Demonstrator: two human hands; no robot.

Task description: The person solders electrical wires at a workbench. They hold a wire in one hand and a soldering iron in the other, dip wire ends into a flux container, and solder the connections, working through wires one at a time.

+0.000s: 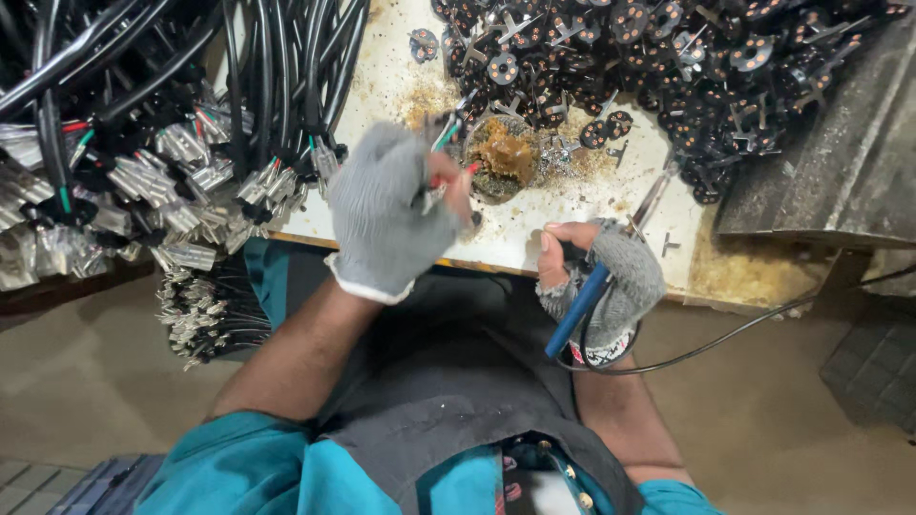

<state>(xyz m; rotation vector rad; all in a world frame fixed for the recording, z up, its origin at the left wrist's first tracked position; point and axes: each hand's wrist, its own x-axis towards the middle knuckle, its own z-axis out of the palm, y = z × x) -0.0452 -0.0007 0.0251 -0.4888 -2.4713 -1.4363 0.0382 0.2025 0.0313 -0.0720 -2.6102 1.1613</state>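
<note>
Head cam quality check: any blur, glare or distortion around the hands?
Head view: left hand slightly motion-blurred at the fingertips; right hand and blue-handled soldering iron sharper; wide-angle bending at the edges; mild glare on the metal terminals; black parts pile dim.

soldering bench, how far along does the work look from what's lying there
Done: hard to judge; a big bundle of black cables with metal terminals lies at left. In hand: the left hand holds red and green wire ends over a small pot, the right hand grips a blue-handled soldering iron. Left: a large pile of black round parts.
</note>
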